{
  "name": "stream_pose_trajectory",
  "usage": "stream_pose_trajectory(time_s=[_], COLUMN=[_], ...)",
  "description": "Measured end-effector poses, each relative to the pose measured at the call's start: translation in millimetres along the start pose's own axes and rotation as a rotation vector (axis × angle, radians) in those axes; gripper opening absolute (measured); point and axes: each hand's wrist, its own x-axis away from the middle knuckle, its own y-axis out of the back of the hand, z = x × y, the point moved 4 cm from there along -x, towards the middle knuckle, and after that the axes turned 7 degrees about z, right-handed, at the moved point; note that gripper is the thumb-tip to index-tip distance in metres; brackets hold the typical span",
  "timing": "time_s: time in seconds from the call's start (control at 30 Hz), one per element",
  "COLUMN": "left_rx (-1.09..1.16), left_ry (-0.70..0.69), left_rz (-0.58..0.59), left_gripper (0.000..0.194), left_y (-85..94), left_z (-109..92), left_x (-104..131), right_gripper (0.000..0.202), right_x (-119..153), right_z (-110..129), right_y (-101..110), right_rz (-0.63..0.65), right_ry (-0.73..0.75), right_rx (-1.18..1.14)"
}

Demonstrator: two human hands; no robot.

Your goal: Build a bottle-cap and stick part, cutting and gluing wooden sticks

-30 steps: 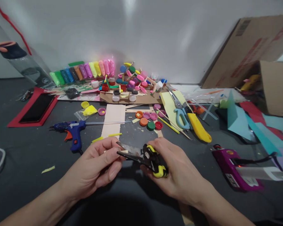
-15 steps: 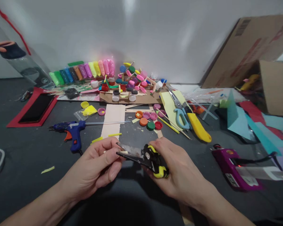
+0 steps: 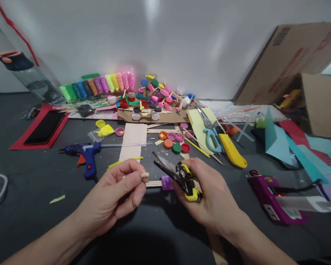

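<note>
Over a dark, scrap-strewn tabletop [image 3: 30,184], the right hand [image 3: 209,191] clasps black-and-yellow snips [image 3: 169,172], blades parted; just left of the snips, the left hand [image 3: 113,195] pinches a small pale piece [image 3: 145,175]. Beyond the snips rises a grey-white wall [image 3: 182,44].

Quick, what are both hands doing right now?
Left hand: closed, pinching a small pale piece at the fingertips.
Right hand: closed around the black-and-yellow cutters.
</note>
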Motion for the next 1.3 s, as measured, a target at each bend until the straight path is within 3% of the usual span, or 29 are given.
stream_pose_trajectory(time_s=[0.33,0.6,0.87,1.07,1.3], left_rx=[0.015,-0.018,0.040,0.208,0.363], left_ry=[-0.035,-0.050,-0.061,-0.071,-0.094], left_rz=[0.017,0.036,0.041,-0.077,-0.144], left_gripper=[0.025,0.020,0.013,0.033,0.035], left_y=[2.5,3.8,-0.2,-0.1,2.0], left_z=[2.0,3.8,-1.7,-4.6,-0.4], left_x=[-2.7,0.6,-1.5,-6.4,-9.6], right_gripper=[0.021,0.012,0.017,0.024,0.022], right_x=[1.2,4.5,-0.3,-2.9,-3.1], right_z=[4.5,3.0,-4.4,-11.0,-3.2], right_y=[-2.6,0.1,0.2,-1.4,-2.1], right_rz=[0.081,0.061,0.010,0.011,0.004], right_ry=[0.066,0.101,-0.036,-0.064,-0.084], right_rx=[0.059,0.112,0.021,0.017,-0.014])
